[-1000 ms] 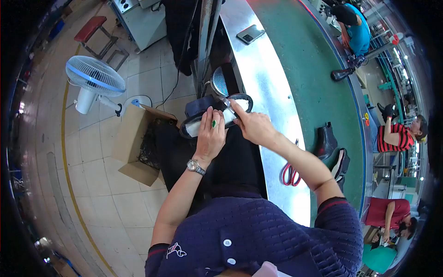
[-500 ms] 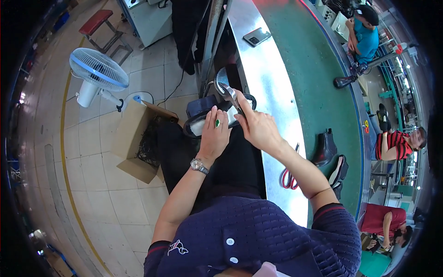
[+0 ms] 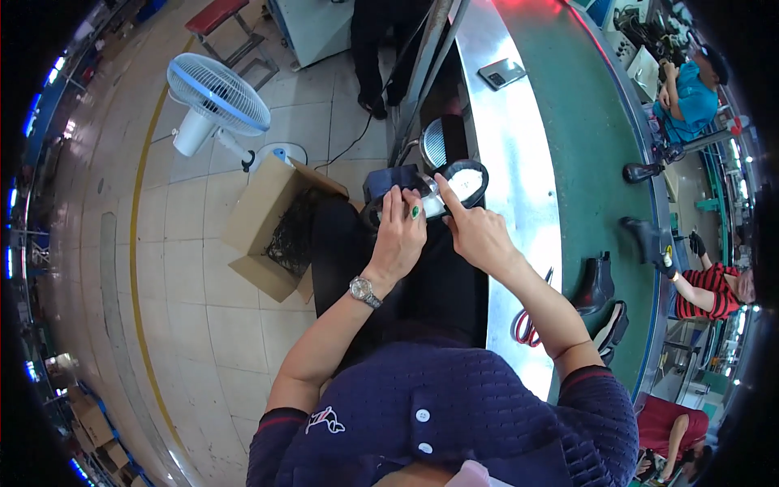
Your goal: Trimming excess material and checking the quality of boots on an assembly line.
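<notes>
Seemingly midway: the left hand's fingers lie together, clamped over a dark shoe held above the lap, while the right hand extends its forefinger, other fingers curled, pressing white stuffing into the shoe's opening. Much white filler still shows, so packing looks unfinished. Beyond, black boots wait on the green conveyor; a cardboard box sits beside.

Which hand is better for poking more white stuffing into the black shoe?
Probably the right hand: its forefinger already points into the opening of the black shoe, at the white paper stuffing. The left hand lies flat over the shoe, steadying it on the lap.
</notes>
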